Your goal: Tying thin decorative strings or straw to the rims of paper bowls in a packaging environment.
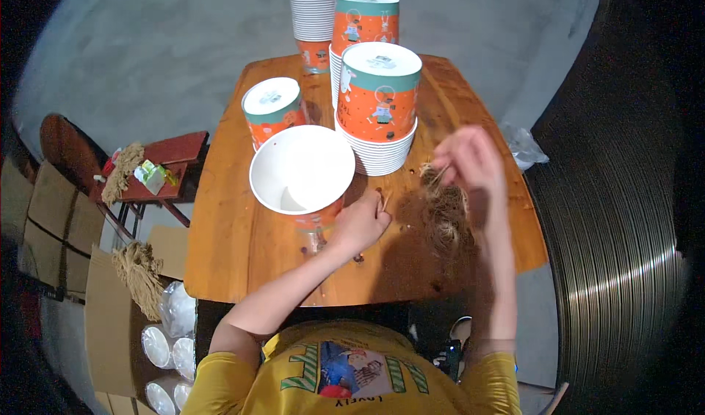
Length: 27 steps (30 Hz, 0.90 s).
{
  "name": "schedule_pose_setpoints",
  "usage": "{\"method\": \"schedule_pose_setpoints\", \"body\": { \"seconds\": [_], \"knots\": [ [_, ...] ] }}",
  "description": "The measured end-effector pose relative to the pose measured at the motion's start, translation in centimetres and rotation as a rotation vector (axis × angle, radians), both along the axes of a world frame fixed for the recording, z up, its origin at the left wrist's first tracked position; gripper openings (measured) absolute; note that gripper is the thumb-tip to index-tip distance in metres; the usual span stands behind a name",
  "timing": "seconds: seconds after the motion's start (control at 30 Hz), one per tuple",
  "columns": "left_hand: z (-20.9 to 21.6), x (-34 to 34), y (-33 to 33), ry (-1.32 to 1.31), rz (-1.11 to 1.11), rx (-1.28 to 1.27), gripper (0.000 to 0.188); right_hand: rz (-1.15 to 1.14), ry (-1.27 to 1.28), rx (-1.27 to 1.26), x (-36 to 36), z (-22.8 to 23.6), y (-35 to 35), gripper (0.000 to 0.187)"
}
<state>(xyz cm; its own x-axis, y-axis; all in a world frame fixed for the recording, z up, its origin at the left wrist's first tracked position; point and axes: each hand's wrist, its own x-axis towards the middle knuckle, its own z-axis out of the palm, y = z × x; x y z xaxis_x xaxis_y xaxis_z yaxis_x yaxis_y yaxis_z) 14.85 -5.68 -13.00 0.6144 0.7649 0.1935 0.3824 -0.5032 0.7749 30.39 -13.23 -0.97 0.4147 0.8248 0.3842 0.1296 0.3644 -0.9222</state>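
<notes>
A messy heap of thin brown strings [446, 223], loose and tangled like hair, lying on the right part of the wooden table [239, 257], paler at the far end, and a short, thin tan bit [386, 200] poking out of the left hand [360, 222].

The bare left hand [362, 223], fingers curled in, ends a bent, yellow-sleeved left arm [286, 275] slanting inward, while the bare, slightly blurred right hand [471, 158], fingers bent, sits farther forward and to its right, atop a yellow-sleeved right arm [501, 275] running nearly straight ahead.
</notes>
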Motion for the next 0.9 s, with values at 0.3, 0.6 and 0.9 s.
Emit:
{"method": "schedule_pose_setpoints", "body": {
  "seconds": [0.3,0.6,0.9],
  "knots": [
    [-3.1,1.3,0.2,0.442,-0.073,0.679,0.022,-0.266,-0.078,0.94,2.2,14.5,-1.7,0.014],
    [-2.2,1.1,0.0,0.569,-0.11,0.523,0.023,-0.671,-0.38,1.042,10.6,18.8,0.4,0.018],
    [6.8,-12.8,-6.4,-0.34,-0.217,0.187,0.007,-0.627,-0.351,0.423,17.6,0.0,4.1,0.01]
  ]
}}
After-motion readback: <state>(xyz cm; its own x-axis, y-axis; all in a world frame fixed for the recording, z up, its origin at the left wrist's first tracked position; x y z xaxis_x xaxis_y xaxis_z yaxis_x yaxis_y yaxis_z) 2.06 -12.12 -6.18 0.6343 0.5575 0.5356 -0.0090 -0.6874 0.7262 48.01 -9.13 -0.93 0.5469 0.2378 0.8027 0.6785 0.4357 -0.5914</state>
